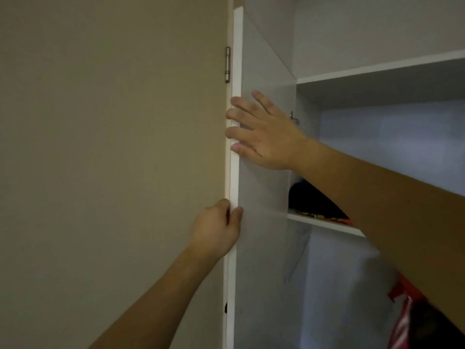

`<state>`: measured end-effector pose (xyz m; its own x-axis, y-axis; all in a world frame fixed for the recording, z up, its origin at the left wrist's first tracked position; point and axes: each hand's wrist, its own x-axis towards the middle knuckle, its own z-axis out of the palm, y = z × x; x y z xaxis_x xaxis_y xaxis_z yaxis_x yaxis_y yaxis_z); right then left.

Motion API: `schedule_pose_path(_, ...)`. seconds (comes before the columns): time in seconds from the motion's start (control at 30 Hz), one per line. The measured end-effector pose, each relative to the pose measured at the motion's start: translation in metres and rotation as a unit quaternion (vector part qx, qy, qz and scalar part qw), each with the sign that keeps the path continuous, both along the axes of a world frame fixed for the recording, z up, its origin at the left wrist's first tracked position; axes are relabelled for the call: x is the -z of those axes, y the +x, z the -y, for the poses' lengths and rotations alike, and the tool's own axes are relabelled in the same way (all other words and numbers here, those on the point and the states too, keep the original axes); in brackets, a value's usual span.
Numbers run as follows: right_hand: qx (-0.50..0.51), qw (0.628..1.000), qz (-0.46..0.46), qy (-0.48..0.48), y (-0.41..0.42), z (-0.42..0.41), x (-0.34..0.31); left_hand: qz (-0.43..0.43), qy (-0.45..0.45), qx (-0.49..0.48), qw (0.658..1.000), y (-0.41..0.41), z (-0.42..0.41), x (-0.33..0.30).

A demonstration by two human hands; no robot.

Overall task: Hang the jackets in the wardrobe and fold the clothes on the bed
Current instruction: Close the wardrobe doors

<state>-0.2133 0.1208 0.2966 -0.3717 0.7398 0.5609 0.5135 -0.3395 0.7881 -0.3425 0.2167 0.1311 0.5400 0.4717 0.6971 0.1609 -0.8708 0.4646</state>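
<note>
Wardrobe door (pixel 261 172) is swung wide open and seen almost edge-on; its long axis runs vertical, with the narrow white edge facing the camera at centre frame, hard up against the beige wall (pixel 113 147) on the left. Left hand (pixel 217 226) is low on that edge, thumb and fingers curled round it in a pinch grip. Right hand (pixel 259 129) is higher up, flat on the door's inner face, fingers straight and spread, tips reaching across to the edge; nothing is gripped, it only presses. Both hands are thus on the same vertical edge, right above left, right arm crossing in front of the wardrobe (pixel 377 79) opening. Door hinge (pixel 227 64) is visible above both hands, at the wall side. Interior lies to the right of the hands: an upper shelf, then a lower shelf (pixel 324 222) carrying a dark folded item (pixel 314 200), and below it, bottom right, a red-and-white garment (pixel 402 321) that appears to be hanging; whether it is a jacket cannot be told. No jacket is held, and the bed is not in view. Judgement: the step in hand is door handling, either pushed fully back or about to be pulled shut. The relation that matters is that the hanging space sits right of and below both hands, so any reach inside goes rightward, and the right arm is the nearer one.
</note>
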Motion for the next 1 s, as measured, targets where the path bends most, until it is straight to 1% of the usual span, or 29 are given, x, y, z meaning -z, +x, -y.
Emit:
schedule_pose_path(0.07, -0.019, 1.0, -0.001, 0.012, 0.012, 0.028, 0.003, -0.005, 0.036, 0.033, 0.999, 0.007, 0.018, -0.001)
schedule_pose_path(0.13, -0.053, 0.998, -0.006, 0.032, 0.026, 0.059, 0.006, -0.024, 0.045, 0.056, 0.997, 0.02, 0.04, 0.0)
schedule_pose_path(0.17, -0.069, 0.997, -0.011, 0.044, 0.034, 0.075, 0.008, -0.034, 0.019, 0.066, 0.997, 0.029, 0.051, 0.0)
schedule_pose_path(0.2, -0.08, 0.995, -0.017, 0.053, 0.043, 0.092, 0.01, -0.043, -0.031, 0.085, 0.995, 0.039, 0.063, 0.0)
schedule_pose_path(0.27, -0.081, 0.994, -0.024, 0.064, 0.061, 0.124, 0.016, -0.055, -0.151, 0.138, 0.977, 0.063, 0.085, 0.002)
schedule_pose_path(0.3, -0.067, 0.995, -0.023, 0.07, 0.07, 0.139, 0.019, -0.059, -0.19, 0.159, 0.967, 0.077, 0.096, 0.004)
schedule_pose_path(0.33, -0.048, 0.996, -0.022, 0.078, 0.078, 0.153, 0.021, -0.059, -0.207, 0.174, 0.961, 0.091, 0.107, 0.006)
schedule_pose_path(0.43, 0.009, 0.995, -0.028, 0.099, 0.098, 0.186, 0.031, -0.048, -0.188, 0.189, 0.963, 0.13, 0.14, 0.01)
schedule_pose_path(0.57, 0.077, 0.991, -0.036, 0.106, 0.133, 0.232, 0.037, -0.05, -0.179, 0.171, 0.968, 0.188, 0.182, 0.012)
schedule_pose_path(0.63, 0.136, 0.985, -0.041, 0.098, 0.15, 0.254, 0.036, -0.046, -0.17, 0.148, 0.973, 0.217, 0.203, 0.01)
schedule_pose_path(0.8, 0.308, 0.947, -0.05, 0.079, 0.184, 0.289, 0.036, -0.015, -0.172, 0.133, 0.976, 0.287, 0.243, 0.009)
schedule_pose_path(0.93, 0.396, 0.914, -0.047, 0.07, 0.217, 0.295, 0.035, -0.003, -0.162, 0.126, 0.979, 0.336, 0.256, 0.01)
schedule_pose_path(1.0, 0.422, 0.903, -0.05, 0.072, 0.233, 0.293, 0.037, 0.001, -0.16, 0.128, 0.979, 0.353, 0.257, 0.012)
